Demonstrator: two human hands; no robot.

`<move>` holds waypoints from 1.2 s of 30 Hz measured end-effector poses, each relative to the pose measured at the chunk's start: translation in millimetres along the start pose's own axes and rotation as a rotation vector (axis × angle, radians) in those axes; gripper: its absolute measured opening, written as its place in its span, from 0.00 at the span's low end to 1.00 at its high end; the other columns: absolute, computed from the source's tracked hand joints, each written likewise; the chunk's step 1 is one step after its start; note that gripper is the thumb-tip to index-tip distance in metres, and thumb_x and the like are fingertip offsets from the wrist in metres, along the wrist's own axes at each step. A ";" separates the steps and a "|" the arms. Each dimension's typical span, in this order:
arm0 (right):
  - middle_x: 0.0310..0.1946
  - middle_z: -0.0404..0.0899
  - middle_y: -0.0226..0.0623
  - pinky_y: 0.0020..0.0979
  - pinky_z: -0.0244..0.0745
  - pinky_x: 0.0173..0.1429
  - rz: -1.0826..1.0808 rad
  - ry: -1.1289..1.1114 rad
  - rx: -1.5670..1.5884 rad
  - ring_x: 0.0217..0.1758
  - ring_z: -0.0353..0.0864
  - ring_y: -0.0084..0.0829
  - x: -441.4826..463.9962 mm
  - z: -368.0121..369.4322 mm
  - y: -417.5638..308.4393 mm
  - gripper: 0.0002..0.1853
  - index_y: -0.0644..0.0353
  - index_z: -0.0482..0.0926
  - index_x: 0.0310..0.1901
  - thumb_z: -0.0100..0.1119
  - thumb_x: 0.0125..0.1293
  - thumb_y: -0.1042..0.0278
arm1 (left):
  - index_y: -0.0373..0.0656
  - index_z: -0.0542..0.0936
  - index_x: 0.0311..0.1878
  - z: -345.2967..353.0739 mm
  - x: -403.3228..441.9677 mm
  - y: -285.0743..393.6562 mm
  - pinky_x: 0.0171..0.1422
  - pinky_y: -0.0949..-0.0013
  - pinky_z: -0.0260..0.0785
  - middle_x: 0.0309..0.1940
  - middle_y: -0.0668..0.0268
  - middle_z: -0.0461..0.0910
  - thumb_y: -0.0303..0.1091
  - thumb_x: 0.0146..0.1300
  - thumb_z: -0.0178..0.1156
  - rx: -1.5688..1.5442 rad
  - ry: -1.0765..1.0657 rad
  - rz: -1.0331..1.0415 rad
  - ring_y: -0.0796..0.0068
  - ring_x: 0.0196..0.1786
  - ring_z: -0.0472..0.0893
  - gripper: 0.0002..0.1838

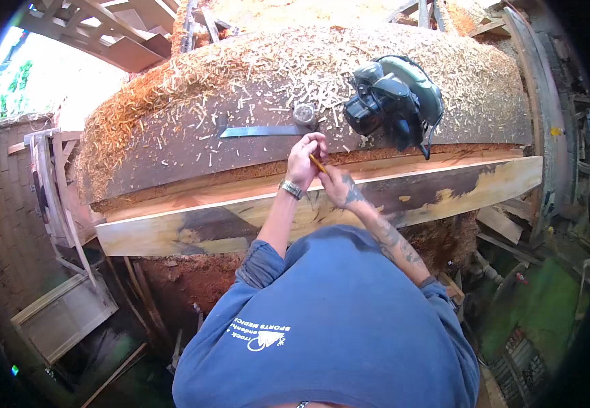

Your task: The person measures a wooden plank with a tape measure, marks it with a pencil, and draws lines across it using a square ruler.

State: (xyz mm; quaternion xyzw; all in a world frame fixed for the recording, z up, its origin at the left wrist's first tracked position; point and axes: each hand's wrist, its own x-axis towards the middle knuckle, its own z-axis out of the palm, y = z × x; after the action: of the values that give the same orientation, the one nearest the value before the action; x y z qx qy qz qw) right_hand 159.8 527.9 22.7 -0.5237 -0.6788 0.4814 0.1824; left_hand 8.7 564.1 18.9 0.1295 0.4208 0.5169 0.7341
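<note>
A yellow pencil (318, 164) slants between my two hands, above the bench edge. My right hand (339, 185), on the tattooed forearm, is closed on its lower end. Close by, my left hand (303, 162), with a metal watch at the wrist, has its fingers curled in at the pencil's upper end; what lies inside them is hidden. Just beyond my left hand are a flat metal strip (261, 131) with a slanted end and a small round object (304, 113), perhaps a tape measure. Below my hands a long wooden board (417, 198) with dark patches runs along the bench.
A black power tool with a round guard, apparently a circular saw (397, 102), rests on the bench (193, 149) at right. Wood shavings (166, 85) cover much of the bench. A framed panel (64, 316) leans at lower left, and wood scraps (500, 223) lie at right.
</note>
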 end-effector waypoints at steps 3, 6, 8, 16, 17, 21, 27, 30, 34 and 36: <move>0.31 0.80 0.57 0.56 0.72 0.42 0.000 0.041 -0.026 0.39 0.80 0.63 -25.0 -11.4 18.9 0.11 0.63 0.76 0.43 0.51 0.74 0.63 | 0.39 0.78 0.53 -3.5 10.5 18.1 0.48 0.70 0.74 0.36 0.65 0.79 0.32 0.69 0.58 0.866 0.097 0.222 0.72 0.40 0.80 0.12; 0.28 0.82 0.53 0.48 0.75 0.40 0.170 0.026 -0.159 0.35 0.83 0.55 -58.8 -41.5 38.6 0.17 0.62 0.84 0.40 0.58 0.71 0.54 | 0.41 0.74 0.61 -8.2 40.2 36.0 0.65 0.48 0.68 0.56 0.51 0.74 0.38 0.61 0.67 1.561 0.331 0.578 0.48 0.62 0.72 0.27; 0.25 0.81 0.52 0.45 0.76 0.39 0.266 0.022 -0.205 0.32 0.84 0.51 -82.5 -61.3 50.5 0.21 0.62 0.86 0.36 0.61 0.68 0.48 | 0.42 0.69 0.67 -13.0 68.3 35.5 0.66 0.44 0.67 0.58 0.50 0.74 0.44 0.60 0.68 1.669 0.402 0.484 0.45 0.64 0.71 0.34; 0.22 0.84 0.46 0.41 0.79 0.38 0.459 0.326 -0.175 0.28 0.87 0.42 -119.2 -77.1 80.7 0.27 0.61 0.87 0.28 0.56 0.72 0.44 | 0.41 0.76 0.46 -28.3 113.5 12.9 0.54 0.52 0.75 0.41 0.54 0.77 0.45 0.42 0.81 1.659 0.122 0.460 0.51 0.47 0.78 0.32; 0.23 0.85 0.43 0.40 0.80 0.39 0.462 0.346 -0.126 0.29 0.87 0.41 -114.8 -69.3 83.9 0.26 0.60 0.87 0.28 0.56 0.73 0.46 | 0.40 0.74 0.45 -30.1 108.9 6.5 0.53 0.53 0.75 0.40 0.54 0.78 0.42 0.41 0.82 1.676 0.075 0.558 0.53 0.46 0.79 0.32; 0.30 0.88 0.40 0.37 0.80 0.43 0.309 0.373 -0.005 0.36 0.88 0.35 -97.6 -35.7 67.4 0.22 0.58 0.87 0.40 0.53 0.76 0.47 | 0.40 0.71 0.43 -48.9 51.7 6.3 0.46 0.66 0.74 0.37 0.62 0.81 0.40 0.43 0.83 1.129 -0.077 0.307 0.71 0.38 0.78 0.32; 0.28 0.79 0.26 0.31 0.76 0.37 0.235 0.167 0.517 0.32 0.79 0.21 -83.3 9.7 12.5 0.19 0.57 0.81 0.41 0.57 0.75 0.47 | 0.44 0.71 0.42 -32.7 -103.8 -9.6 0.33 0.71 0.75 0.31 0.68 0.81 0.34 0.47 0.83 0.871 -0.195 0.072 0.79 0.32 0.81 0.28; 0.31 0.85 0.31 0.32 0.76 0.41 0.203 0.066 0.510 0.35 0.82 0.25 -81.0 38.1 17.2 0.17 0.57 0.85 0.42 0.59 0.72 0.50 | 0.45 0.70 0.50 -52.6 -145.5 -39.4 0.42 0.61 0.79 0.39 0.57 0.85 0.39 0.46 0.81 1.294 -0.128 0.062 0.64 0.38 0.85 0.33; 0.34 0.88 0.45 0.35 0.80 0.45 0.227 0.014 0.069 0.39 0.88 0.31 -105.5 53.7 9.1 0.22 0.64 0.87 0.42 0.68 0.63 0.49 | 0.45 0.73 0.58 -67.5 -175.0 -77.0 0.53 0.52 0.77 0.45 0.49 0.85 0.44 0.50 0.75 1.344 -0.055 0.212 0.45 0.49 0.84 0.33; 0.32 0.88 0.43 0.35 0.80 0.44 0.226 -0.012 0.131 0.38 0.88 0.30 -118.4 49.2 3.8 0.21 0.63 0.88 0.42 0.67 0.64 0.50 | 0.44 0.76 0.56 -66.3 -180.0 -81.9 0.52 0.53 0.77 0.44 0.50 0.85 0.46 0.53 0.72 1.331 -0.083 0.169 0.46 0.47 0.85 0.30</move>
State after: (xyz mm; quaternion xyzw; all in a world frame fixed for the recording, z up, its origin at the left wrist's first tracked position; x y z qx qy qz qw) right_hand 170.5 400.1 26.8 -0.5809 -0.5836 0.5453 0.1569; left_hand -7.9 356.3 14.2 0.6068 0.6096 0.1972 0.4703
